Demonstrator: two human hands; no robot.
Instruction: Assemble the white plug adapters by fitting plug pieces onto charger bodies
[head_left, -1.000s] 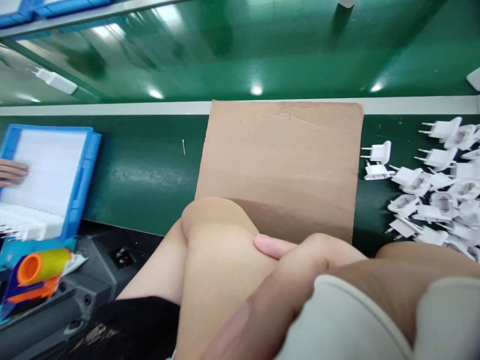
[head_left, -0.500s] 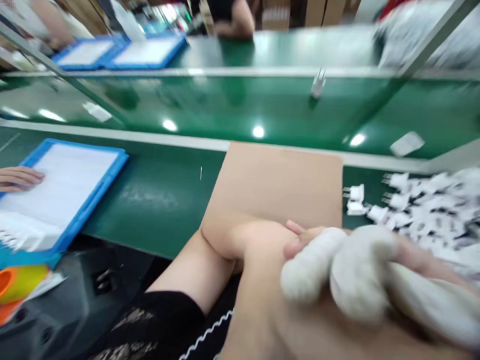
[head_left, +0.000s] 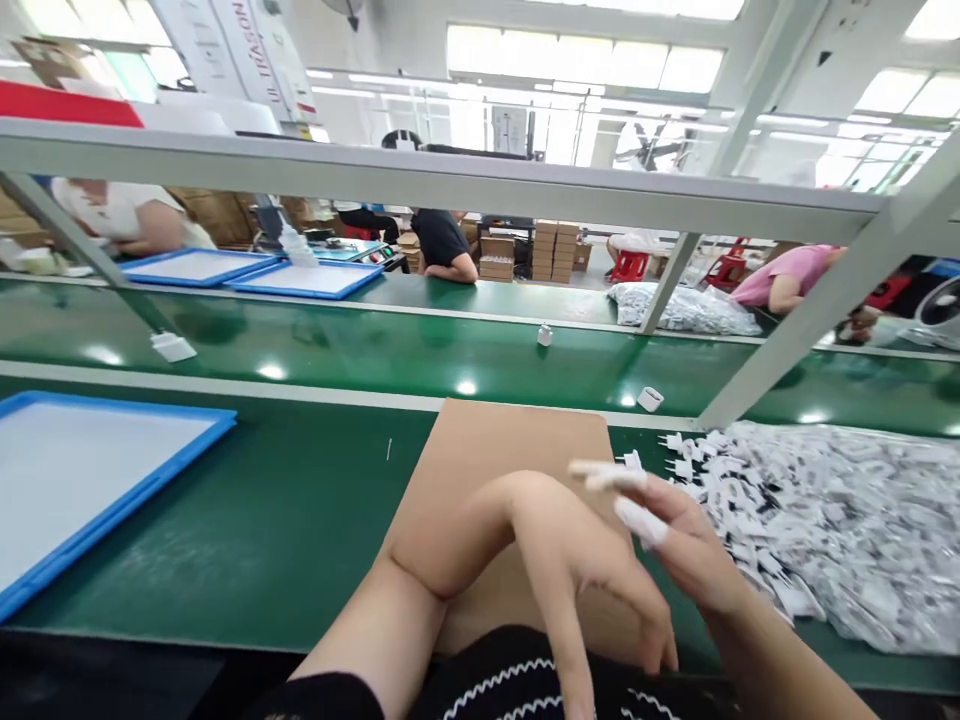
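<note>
A brown cardboard sheet (head_left: 495, 450) lies on the green bench in front of me. Over its near right part, my left hand (head_left: 577, 565) hangs from a sharply bent wrist, bare fingers apart and pointing down, nothing seen in them. My right hand (head_left: 686, 545) is raised at the sheet's right edge, white covers on its thumb and fingertips. Its thumb and fingers are apart, with no object between them. Just past those fingertips are small white two-pin plugs (head_left: 679, 468), part of a large pile.
White pieces in clear plastic bags (head_left: 870, 520) fill the bench's right side. A blue-rimmed tray (head_left: 120, 500) lies at left. Beyond runs a green belt (head_left: 375, 350) carrying a few white adapters (head_left: 544, 335). A slanted metal post (head_left: 810, 310) rises at right. Co-workers sit across.
The view has tilted up, showing the overhead shelf and windows. My hands, close to the camera and overlapping before, have moved away from it and apart. A co-worker's hand at left has left view.
</note>
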